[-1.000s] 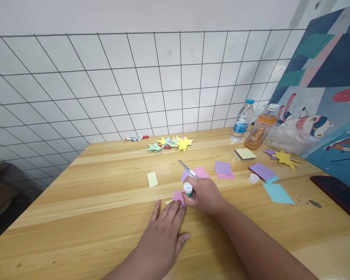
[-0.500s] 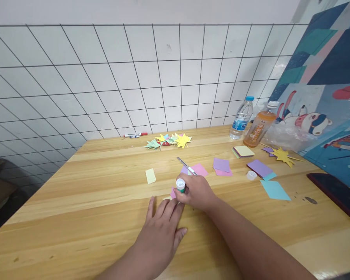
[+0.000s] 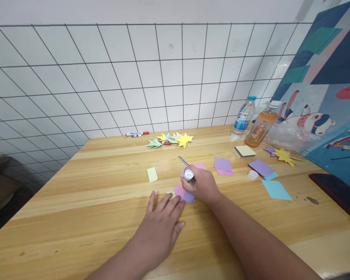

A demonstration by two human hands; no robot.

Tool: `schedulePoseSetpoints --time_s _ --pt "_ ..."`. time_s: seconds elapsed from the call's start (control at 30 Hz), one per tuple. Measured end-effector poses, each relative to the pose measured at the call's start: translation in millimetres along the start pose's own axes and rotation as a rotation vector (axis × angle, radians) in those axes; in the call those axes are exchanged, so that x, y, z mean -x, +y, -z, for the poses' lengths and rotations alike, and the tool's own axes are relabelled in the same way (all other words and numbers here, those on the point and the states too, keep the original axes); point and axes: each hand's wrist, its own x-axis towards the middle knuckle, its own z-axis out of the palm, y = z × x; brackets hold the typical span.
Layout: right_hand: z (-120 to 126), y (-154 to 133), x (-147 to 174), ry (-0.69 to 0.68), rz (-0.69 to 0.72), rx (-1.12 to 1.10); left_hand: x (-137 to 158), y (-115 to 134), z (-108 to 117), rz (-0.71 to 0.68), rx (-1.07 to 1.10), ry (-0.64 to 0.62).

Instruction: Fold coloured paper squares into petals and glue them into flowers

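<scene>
My right hand (image 3: 203,183) is wrapped round a glue stick (image 3: 188,175), its white end facing up. Below it on the table lie overlapping pink and purple paper pieces (image 3: 181,191), with a pale yellow edge at their left. My left hand (image 3: 160,223) lies flat with fingers spread, its fingertips touching the near edge of these papers. Just beyond the right hand is a craft knife (image 3: 183,160), partly hidden by that hand, on pink and purple sheets. A small pale yellow paper (image 3: 152,174) lies apart, left of the hands.
Cut paper leaves (image 3: 184,139) and markers (image 3: 137,134) lie near the tiled wall. To the right are purple squares (image 3: 222,164), a paper stack (image 3: 245,151), a clear cap (image 3: 252,175), blue paper (image 3: 276,189), a water bottle (image 3: 243,118), an orange drink bottle (image 3: 261,126) and a dark phone-like slab (image 3: 336,196).
My right hand has moved up and right with the glue stick, uncovering more of the pink and purple papers. My left hand stays nearly in place.
</scene>
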Motion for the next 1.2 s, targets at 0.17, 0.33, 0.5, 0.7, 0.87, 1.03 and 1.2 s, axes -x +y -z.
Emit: schedulePoseSetpoints --time_s 0.17,0.33,0.5,0.7,0.87,1.03,1.2 --pt "13 11 -1 0.130 -0.093 -0.156 -8 -17 17 0.016 -0.008 0.181" --pt "14 9 0 0.104 -0.119 -0.256 -1 1 18 0.095 0.035 0.157" --pt "10 -4 3 -0.013 -0.059 -0.239 9 24 -7 0.161 -0.082 0.109" --pt "4 -12 2 -0.140 0.030 -0.160 7 26 -11 0.174 -0.046 0.014" --pt "-1 -11 2 -0.203 0.064 -0.101 5 24 -11 0.183 -0.007 0.024" --pt "-3 -11 2 -0.234 0.085 -0.088 5 23 -12 0.185 0.004 0.028" --pt "-5 -12 0 -0.232 0.060 -0.095 4 23 -9 0.158 -0.011 0.037"
